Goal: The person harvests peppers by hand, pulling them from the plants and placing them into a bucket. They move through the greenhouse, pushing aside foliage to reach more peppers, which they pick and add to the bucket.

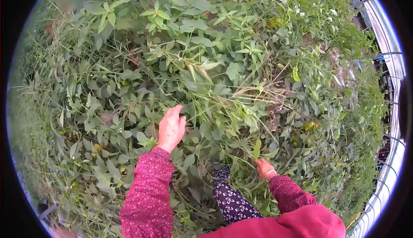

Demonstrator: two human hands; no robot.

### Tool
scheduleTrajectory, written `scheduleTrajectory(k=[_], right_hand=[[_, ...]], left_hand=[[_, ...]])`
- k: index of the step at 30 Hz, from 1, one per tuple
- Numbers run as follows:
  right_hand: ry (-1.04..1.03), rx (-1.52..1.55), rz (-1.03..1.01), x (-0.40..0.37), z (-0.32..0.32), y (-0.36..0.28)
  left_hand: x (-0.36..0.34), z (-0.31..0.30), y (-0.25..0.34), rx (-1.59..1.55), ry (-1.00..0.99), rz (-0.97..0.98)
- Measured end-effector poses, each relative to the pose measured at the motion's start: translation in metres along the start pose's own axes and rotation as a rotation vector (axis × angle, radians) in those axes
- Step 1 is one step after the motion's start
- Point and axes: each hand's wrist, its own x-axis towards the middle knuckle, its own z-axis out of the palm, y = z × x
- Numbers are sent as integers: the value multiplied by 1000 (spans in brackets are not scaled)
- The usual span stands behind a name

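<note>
My left hand point(171, 128) reaches forward over the leaves, its fingers stretched out and the thumb a little apart, with nothing visible in it. Lower right, my right hand point(265, 169) is closed around green weed stems point(246, 157); a long upright leaf point(257, 149) shows just above its fingers. Between and ahead of the hands lies a tangle of leafy weeds point(234, 117). Pale, straw-like stalks point(256, 94) spread out at its far end. The fingertips of the right hand are partly hidden among the foliage.
Dense green plants point(99, 92) cover the ground all around. Small yellow-orange fruits or leaves point(310, 126) show to the right. A pale sheet over curved hoops point(389, 36) runs along the right edge. My leg in patterned trousers point(232, 199) stands among the plants below.
</note>
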Motion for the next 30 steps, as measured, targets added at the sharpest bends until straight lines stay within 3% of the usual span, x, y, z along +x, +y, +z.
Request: scheduleTrajectory(k=[4,6,9,12,16,18,20,21,23,27,30], right_hand=[[-158,-4,-17,-1,10,-3],[-209,-14,-1,5,0,-11],[-300,-11,46,6,-21,-22],[-183,50,-35,1,-22,-17],[-107,105,-173,7,-19,-2],[-136,100,-110,12,-36,-11],[-166,46,-96,18,-55,-18],[-226,6,-19,22,-50,-15],[-242,-103,-58,22,-56,-12],[-173,-204,-66,26,-70,-26],[-84,-293,-86,29,-82,-34]], left_hand=[[86,7,14,61,132,20],[126,23,22,180,85,72],[147,59,42,274,-179,164],[126,114,33,479,-726,188],[44,136,-18,674,-822,76],[5,127,-50,798,-943,77],[-36,110,-82,670,-683,176],[-40,110,-82,638,-717,135],[-40,107,-75,574,-767,31],[-42,113,-64,560,-516,188],[-53,110,-73,621,-542,188]])
